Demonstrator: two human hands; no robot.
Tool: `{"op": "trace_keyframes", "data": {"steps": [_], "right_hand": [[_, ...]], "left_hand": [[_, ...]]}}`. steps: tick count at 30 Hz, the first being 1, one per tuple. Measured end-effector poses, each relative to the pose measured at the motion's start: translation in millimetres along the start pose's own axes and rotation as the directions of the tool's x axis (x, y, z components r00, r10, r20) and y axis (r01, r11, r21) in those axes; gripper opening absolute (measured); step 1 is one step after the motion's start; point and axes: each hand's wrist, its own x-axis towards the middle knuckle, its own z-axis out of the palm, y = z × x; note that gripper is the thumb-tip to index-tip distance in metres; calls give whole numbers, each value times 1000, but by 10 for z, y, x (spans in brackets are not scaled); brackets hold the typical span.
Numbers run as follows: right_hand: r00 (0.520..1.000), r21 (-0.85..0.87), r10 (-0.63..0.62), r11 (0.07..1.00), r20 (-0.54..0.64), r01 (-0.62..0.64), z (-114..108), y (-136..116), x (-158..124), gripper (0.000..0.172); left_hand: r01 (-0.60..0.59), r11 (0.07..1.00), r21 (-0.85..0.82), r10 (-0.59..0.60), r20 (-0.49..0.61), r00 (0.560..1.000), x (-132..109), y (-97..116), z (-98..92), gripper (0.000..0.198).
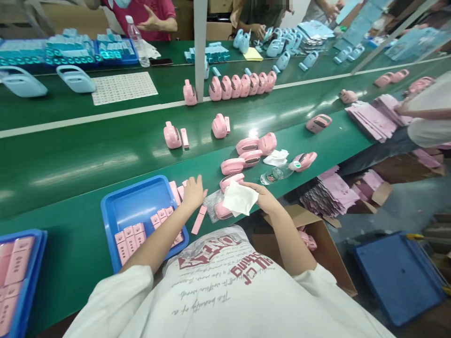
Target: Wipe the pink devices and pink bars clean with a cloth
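Note:
My right hand (267, 198) grips a white cloth (241, 198), which hangs over a pink rounded handheld case with a handle (222, 211) lying on clear bubble wrap (211, 204). My left hand (193, 191) is over small pink oblong pieces (174, 192) beside the blue tray (133, 184); its thumb stands apart and the other fingertips are partly hidden. Another pink oblong piece (199, 219) lies loose just below that hand. Several similar pieces (135, 237) stand in rows in the tray. More pink cases (232, 166) sit beyond the cloth.
A plastic bottle (278, 173) lies by a crumpled white tissue (276, 157). A second blue tray (39, 263) holds pink pieces at left. Pink cases (235, 86) line the middle strip. An open carton (317, 244) stands below the bench edge. Other people work across and at right.

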Motion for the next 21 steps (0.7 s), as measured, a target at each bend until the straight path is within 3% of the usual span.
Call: {"op": "trace_keyframes", "data": {"steps": [2, 5, 8, 10, 14, 17, 21], "right_hand": [[990, 270, 62, 963, -128, -25, -56, 137, -95, 46], [958, 492, 96, 869, -270, 52, -108, 345, -198, 40], [912, 602, 136, 787, -386, 137, -171, 509, -273, 24], [895, 655, 175, 739, -410, 155, -212, 563, -310, 23], [912, 696, 148, 695, -383, 180, -252, 515, -303, 39], [923, 582, 16, 780, -384, 228, -226, 404, -222, 48], [955, 264, -197, 931, -224, 254, 1, 272, -124, 47]], "left_hand": [[-137, 990, 22, 135, 73, 988, 299, 281, -2, 54], [-249, 969, 13, 241, 201, 950, 615, 660, 103, 47], [-278, 960, -15, 270, 299, 915, 687, 854, 270, 48], [-289, 956, -43, 288, 309, 906, 653, 862, 345, 42], [-324, 935, -148, 350, 219, 911, 594, 692, 291, 10], [-366, 889, -276, 399, 73, 914, 542, 487, 86, 20], [-446, 797, -407, 400, -199, 895, 273, 248, -270, 25]]}}
